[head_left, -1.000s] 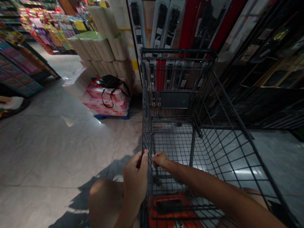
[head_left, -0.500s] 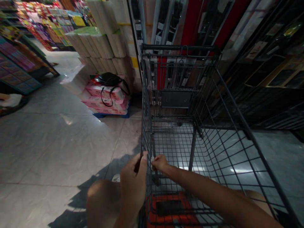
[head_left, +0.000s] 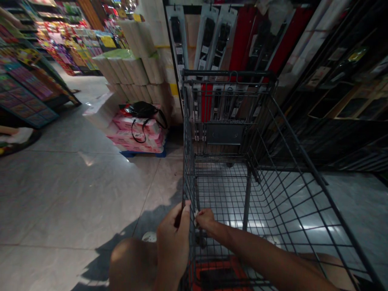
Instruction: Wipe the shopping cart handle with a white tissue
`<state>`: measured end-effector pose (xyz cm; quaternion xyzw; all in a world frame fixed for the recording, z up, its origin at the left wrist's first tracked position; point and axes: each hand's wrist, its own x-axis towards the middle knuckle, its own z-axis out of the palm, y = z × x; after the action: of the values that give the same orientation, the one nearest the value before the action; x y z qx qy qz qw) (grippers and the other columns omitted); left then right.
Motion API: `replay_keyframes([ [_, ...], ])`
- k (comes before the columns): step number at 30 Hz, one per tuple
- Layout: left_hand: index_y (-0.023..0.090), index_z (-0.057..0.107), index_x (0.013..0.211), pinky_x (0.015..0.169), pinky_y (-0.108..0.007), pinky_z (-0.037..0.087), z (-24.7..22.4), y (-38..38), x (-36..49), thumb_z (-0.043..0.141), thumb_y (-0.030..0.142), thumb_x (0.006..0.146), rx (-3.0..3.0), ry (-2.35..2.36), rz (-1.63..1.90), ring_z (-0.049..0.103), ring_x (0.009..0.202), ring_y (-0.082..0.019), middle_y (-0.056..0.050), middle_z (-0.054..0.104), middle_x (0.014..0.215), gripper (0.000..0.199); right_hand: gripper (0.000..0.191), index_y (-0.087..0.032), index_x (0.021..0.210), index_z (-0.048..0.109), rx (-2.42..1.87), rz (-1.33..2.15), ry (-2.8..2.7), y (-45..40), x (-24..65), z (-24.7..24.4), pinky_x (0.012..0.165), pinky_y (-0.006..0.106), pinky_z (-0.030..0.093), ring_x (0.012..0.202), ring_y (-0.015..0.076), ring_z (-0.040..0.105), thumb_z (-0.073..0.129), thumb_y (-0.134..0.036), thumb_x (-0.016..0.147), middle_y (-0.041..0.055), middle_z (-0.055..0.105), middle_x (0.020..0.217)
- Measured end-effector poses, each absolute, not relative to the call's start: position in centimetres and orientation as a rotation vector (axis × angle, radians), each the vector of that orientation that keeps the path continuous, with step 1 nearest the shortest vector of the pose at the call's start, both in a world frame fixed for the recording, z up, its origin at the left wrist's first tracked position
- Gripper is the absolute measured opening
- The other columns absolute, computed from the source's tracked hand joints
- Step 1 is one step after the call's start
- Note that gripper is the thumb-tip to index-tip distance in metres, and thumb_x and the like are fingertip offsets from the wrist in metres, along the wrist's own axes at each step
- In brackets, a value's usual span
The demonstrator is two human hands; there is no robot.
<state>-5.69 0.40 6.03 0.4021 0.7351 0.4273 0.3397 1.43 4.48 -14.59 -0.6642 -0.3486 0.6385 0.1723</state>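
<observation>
The dark wire shopping cart ran from the centre to the lower right of the frame, with its left side wall between the two hands. Right hand, just right of bottom centre, was inside the basket at that wall, fingers pressed together, pinching a small pale scrap (cloth or tissue, couldn't tell which). Left hand, bottom centre, was at the same wall's top rail, thumb laid along it, other fingers curled and mostly hidden; couldn't tell how tightly they gripped. An orange-red object showed through the wires at bottom centre. Person's knee and a white shoe sat left of the left hand. Pink packs stood on a blue pallet left of centre, black bag on top. Tan bundles were stacked behind, upper left; packaged goods hung at upper centre.
</observation>
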Motion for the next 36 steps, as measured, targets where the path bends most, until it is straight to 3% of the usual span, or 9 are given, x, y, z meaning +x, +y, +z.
replay_keyframes([
  [3,0.018,0.070,0.080,0.063,-0.027,0.054,6.1,0.4,-5.7,0.052,0.047,0.073,1.040,1.883,1.131,0.067,0.070,-0.020,-0.006,0.074,0.081,0.036,0.027,-0.022,0.058,0.039,-2.014,1.763,-0.790,4.6,1.5,-12.8,0.036,0.017,0.028,0.034,0.0078,0.040,0.057,-0.004,0.063,-0.0101,0.039,0.037],
  [10,0.018,0.071,0.081,0.071,-0.030,0.055,4.4,0.3,-6.2,0.056,0.050,0.072,1.033,1.835,1.198,0.068,0.077,-0.022,-0.006,0.074,0.085,0.036,0.026,-0.020,0.053,0.042,-1.868,1.824,-0.712,5.3,1.6,-8.8,0.039,0.018,0.031,0.038,0.0076,0.044,0.056,0.000,0.063,-0.0073,0.046,0.042],
  [16,0.014,0.067,0.105,0.067,-0.030,0.056,4.4,0.5,-6.5,0.058,0.053,0.067,0.970,1.864,1.242,0.069,0.078,-0.023,-0.007,0.074,0.086,0.054,0.024,-0.020,0.052,0.043,-1.710,1.859,-0.678,5.6,1.5,-7.0,0.040,0.019,0.032,0.039,0.0091,0.046,0.056,-0.002,0.060,-0.0065,0.047,0.041],
  [21,0.017,0.070,0.079,0.070,-0.031,0.056,4.3,0.8,-7.1,0.059,0.056,0.064,1.062,1.868,1.251,0.068,0.079,-0.024,-0.007,0.073,0.081,0.043,0.021,-0.020,0.048,0.045,-1.550,1.941,-0.658,7.3,1.8,-5.1,0.038,0.019,0.033,0.038,0.0087,0.045,0.056,-0.002,0.054,-0.0073,0.046,0.040],
  [25,0.018,0.067,0.085,0.064,-0.030,0.055,4.4,1.6,-7.8,0.057,0.057,0.067,1.156,1.880,1.263,0.067,0.074,-0.022,-0.006,0.071,0.079,0.045,0.014,-0.018,0.049,0.048,-1.406,1.936,-0.623,9.5,1.9,-3.4,0.039,0.019,0.035,0.041,0.0091,0.048,0.052,-0.005,0.051,-0.0056,0.051,0.043],
  [29,0.018,0.064,0.078,0.054,-0.030,0.050,5.3,3.3,-8.3,0.051,0.060,0.070,1.312,1.968,1.142,0.061,0.057,-0.019,-0.002,0.063,0.061,0.045,0.011,-0.019,0.053,0.049,-1.328,1.736,-0.627,12.2,1.6,-2.0,0.041,0.020,0.036,0.044,0.0097,0.048,0.053,-0.009,0.053,-0.0058,0.052,0.046],
  [31,0.016,0.063,0.089,0.052,-0.030,0.047,5.7,4.3,-8.3,0.049,0.060,0.070,1.344,2.047,1.067,0.057,0.052,-0.018,-0.002,0.063,0.065,0.050,0.010,-0.019,0.056,0.052,-1.327,1.593,-0.724,13.3,1.2,-1.7,0.043,0.020,0.035,0.044,0.0096,0.047,0.053,-0.009,0.055,-0.0066,0.050,0.047],
  [34,0.017,0.060,0.106,0.058,-0.033,0.049,5.7,5.6,-8.0,0.048,0.054,0.073,1.399,2.113,0.994,0.060,0.060,-0.019,-0.004,0.066,0.078,0.051,0.013,-0.017,0.063,0.060,-1.277,1.331,-0.999,13.9,0.2,-2.0,0.054,0.021,0.041,0.054,0.0109,0.051,0.053,-0.008,0.060,-0.0046,0.054,0.056],
  [36,0.019,0.063,0.097,0.066,-0.035,0.049,5.3,6.1,-7.8,0.045,0.047,0.075,1.493,2.091,0.968,0.062,0.072,-0.021,-0.006,0.066,0.082,0.040,0.017,-0.017,0.066,0.065,-1.246,1.159,-1.185,13.7,-0.4,-2.9,0.060,0.022,0.042,0.062,0.0121,0.053,0.051,-0.006,0.065,-0.0019,0.055,0.065],
])
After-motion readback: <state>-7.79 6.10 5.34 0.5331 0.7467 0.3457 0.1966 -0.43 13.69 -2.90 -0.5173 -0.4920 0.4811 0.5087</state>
